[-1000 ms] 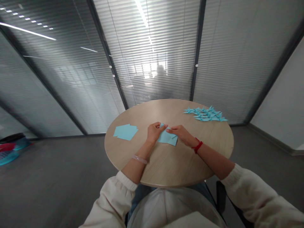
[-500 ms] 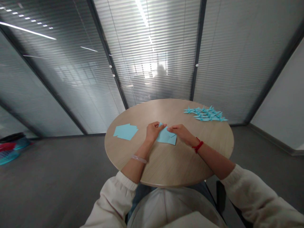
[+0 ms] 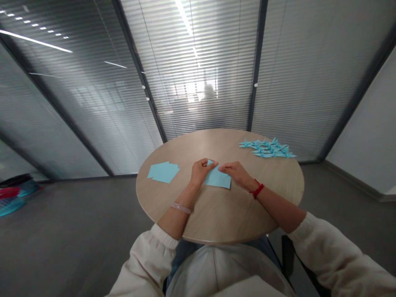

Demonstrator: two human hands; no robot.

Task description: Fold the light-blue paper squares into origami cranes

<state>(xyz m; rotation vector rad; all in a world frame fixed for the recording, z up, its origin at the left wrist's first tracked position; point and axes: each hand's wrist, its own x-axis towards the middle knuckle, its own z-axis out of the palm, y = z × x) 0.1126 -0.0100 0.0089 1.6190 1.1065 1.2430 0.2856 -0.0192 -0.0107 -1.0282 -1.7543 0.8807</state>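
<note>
Head view puts my left hand (image 3: 200,171) and right hand (image 3: 235,172) together at the far corner of a light blue paper sheet (image 3: 218,180) lying near the middle of the round tabletop (image 3: 222,214). Each grip is narrow: thumb and forefinger of both hands are pinched on the paper's upper edge, the fingertips almost meeting above it, while the rest of the sheet lies flat toward me. To do this fold well, I judge that I should keep the lower part of the sheet pressed flat against the wood, line the lifted edge up exactly with the one beneath it, and only then run a fingertip outward along the crease; a slip at the corner would skew the whole fold. Paper this thin will likely shift easily, so light, even pressure from both hands seems best.

Further out, a small stack of blue squares (image 3: 163,171) lies to the left, well apart from my hands, and a cluster of folded paper cranes (image 3: 266,149) sits at the far right of the tabletop.

Against the picture from a second ago, the sheet looks flatter, its near right flap lying lower, and my hands have barely shifted.
</note>
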